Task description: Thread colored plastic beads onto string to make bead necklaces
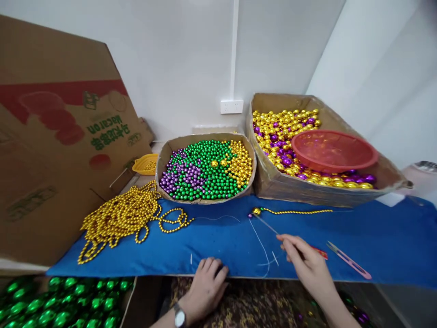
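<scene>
My right hand (307,262) is closed on a thin metal needle-like tool (268,224). The tool's tip reaches a large gold bead (256,211), beside which lie a purple bead (250,215) and a small green one. From these a string of small gold beads (297,212) runs right across the blue cloth. A loose white thread (260,241) trails toward the front edge. My left hand (209,280), with a watch on the wrist, lies on the cloth's front edge, its fingers relaxed and holding nothing. A red piece (320,252) shows behind my right hand; whether it belongs to the tool I cannot tell.
Pink thread snips (350,260) lie at right. Gold bead strands (126,214) are heaped at left near a large carton (61,136). Behind stand a box of mixed beads (205,200) and a bigger box (283,182) with a red basin (336,150). Green balls (64,300) sit below left.
</scene>
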`<state>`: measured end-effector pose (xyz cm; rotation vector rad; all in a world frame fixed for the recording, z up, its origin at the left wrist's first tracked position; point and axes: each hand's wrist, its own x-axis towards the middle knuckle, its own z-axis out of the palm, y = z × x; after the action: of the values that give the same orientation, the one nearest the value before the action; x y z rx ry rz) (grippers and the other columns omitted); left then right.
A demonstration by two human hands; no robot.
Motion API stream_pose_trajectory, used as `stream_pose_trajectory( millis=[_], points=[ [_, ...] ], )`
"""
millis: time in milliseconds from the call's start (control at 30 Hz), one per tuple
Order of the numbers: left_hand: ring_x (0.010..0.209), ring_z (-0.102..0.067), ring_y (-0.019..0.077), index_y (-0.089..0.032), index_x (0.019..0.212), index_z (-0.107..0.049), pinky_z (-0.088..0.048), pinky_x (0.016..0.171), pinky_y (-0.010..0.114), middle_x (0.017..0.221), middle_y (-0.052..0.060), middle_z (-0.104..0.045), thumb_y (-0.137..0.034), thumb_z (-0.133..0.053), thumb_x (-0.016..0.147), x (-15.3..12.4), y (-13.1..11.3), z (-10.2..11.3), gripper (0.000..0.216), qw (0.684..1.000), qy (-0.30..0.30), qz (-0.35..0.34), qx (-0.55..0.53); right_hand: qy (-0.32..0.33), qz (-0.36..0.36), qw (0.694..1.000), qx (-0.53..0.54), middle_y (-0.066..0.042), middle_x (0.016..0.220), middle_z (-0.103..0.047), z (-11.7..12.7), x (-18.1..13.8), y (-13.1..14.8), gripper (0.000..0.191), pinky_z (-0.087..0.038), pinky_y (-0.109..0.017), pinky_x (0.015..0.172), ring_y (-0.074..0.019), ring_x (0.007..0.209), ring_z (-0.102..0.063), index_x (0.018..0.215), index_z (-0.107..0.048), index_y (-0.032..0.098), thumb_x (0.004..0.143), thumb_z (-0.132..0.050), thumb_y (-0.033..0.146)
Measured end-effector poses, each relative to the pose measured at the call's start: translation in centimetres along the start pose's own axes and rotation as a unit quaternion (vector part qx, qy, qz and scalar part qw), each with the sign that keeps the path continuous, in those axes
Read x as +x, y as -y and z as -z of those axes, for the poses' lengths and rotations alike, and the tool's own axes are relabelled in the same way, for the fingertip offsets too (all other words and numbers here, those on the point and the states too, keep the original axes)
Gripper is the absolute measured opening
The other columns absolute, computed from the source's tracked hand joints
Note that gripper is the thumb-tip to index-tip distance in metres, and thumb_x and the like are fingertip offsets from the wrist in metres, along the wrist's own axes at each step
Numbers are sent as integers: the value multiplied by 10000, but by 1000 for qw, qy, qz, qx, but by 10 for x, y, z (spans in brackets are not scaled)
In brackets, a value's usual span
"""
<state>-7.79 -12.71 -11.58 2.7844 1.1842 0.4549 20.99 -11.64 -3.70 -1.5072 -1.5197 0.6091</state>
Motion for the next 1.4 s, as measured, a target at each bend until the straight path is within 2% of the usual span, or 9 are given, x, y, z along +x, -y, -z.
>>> stream_pose_trajectory(
  millis=[200,333,433,567,733,833,967,1233,1400],
  points=[
    [1096,-483,268,-253,1304,-428,-419,929,472,1248,122,-493,-185,-492,872,26,-14,25,442,974,-46,43,-217,-4,-26,956,291,46,572,-518,13,34,106,237,-402,-194,436,-76,448,-488,919,-591,206,875,-540,433],
    [902,-590,203,-255,1455,-40,-522,714,333,1094,118,-573,-418,-582,835,80,-35,65,839,818,-5,60,-573,117,31,929,350,53,575,-514,3,47,159,222,-427,-205,481,-83,498,-516,920,-580,216,891,-518,427],
    [800,-606,174,-195,1325,-397,-501,684,290,896,70,-625,-514,-544,833,117,-41,90,605,748,28,-1,-663,112,52,931,343,48,584,-510,3,54,177,231,-427,-221,496,-92,523,-520,914,-595,220,885,-518,435],
    [786,-589,147,-143,836,-646,-458,733,267,833,60,-646,-397,-454,911,137,-15,87,328,867,-36,16,-497,3,68,937,343,55,559,-446,28,55,168,207,-410,-236,485,-101,505,-489,887,-602,239,853,-566,440],
    [796,-601,168,-144,862,-650,-480,758,301,819,65,-643,-280,-408,917,135,38,36,283,965,-39,61,-250,-109,21,933,342,48,554,-404,51,42,127,202,-368,-224,439,-100,490,-450,877,-607,237,813,-628,428],
    [1009,-590,217,-143,1095,-608,-481,876,367,1091,125,-622,-240,-489,861,126,52,19,279,975,-36,59,-212,-106,-29,938,327,42,543,-410,45,33,102,251,-355,-232,426,-101,474,-440,863,-612,217,790,-642,455],
    [1204,-499,221,-198,1269,-509,-432,991,376,1340,125,-493,-264,-565,815,99,54,28,462,972,-26,43,-230,-76,-62,953,288,36,533,-432,29,19,73,299,-378,-259,460,-113,476,-447,871,-611,200,797,-616,490],
    [979,-622,189,-225,1168,-577,-486,868,290,1101,77,-652,-357,-436,903,-15,101,80,328,964,-10,225,-144,12,-82,968,238,26,555,-489,1,2,38,335,-401,-271,509,-141,519,-490,1043,-567,199,871,-510,481],
    [959,-621,277,-195,1110,-610,-480,816,386,1039,115,-648,-255,-448,860,-66,125,96,303,915,132,363,112,50,-73,973,214,15,583,-534,-12,6,33,355,-434,-274,550,-156,552,-530,1100,-553,207,886,-478,479]
  ],
)
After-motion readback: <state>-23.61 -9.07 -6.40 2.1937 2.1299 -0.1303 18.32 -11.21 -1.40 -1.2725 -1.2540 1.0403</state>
